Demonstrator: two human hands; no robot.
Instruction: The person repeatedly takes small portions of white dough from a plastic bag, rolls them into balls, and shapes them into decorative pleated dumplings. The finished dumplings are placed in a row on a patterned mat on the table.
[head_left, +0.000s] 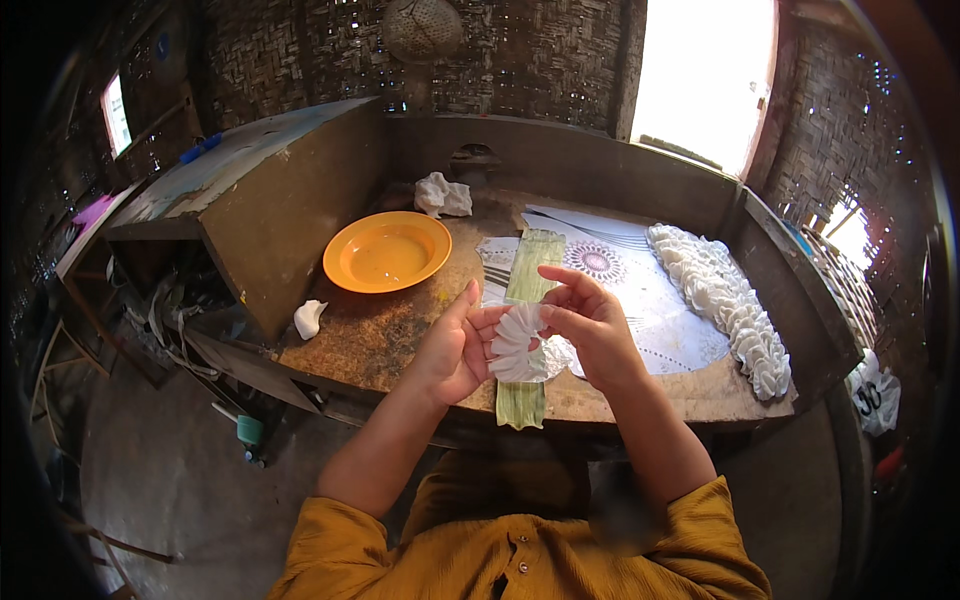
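A soft white ring with pleated, frilled folds (515, 343) is held up between my hands near the table's front edge. My left hand (453, 345) supports its left side on the fingers, with the thumb raised. The thumb and fingertips of my right hand (588, 322) pinch its upper right edge, the index finger stretched out above. Below and behind the ring runs a pale green strip of leaf (538, 262), partly hidden by the hands; its near end (520, 405) hangs over the table edge. More white material shows beside the ring, under my right hand.
An orange dish (436, 226) with some liquid stands left of centre. A white lump (309, 319) and a crumpled white cloth (443, 195) lie near it. Several frilled white pieces (722, 305) line the right side on a patterned white sheet (650, 322). A wooden box (290, 190) stands left.
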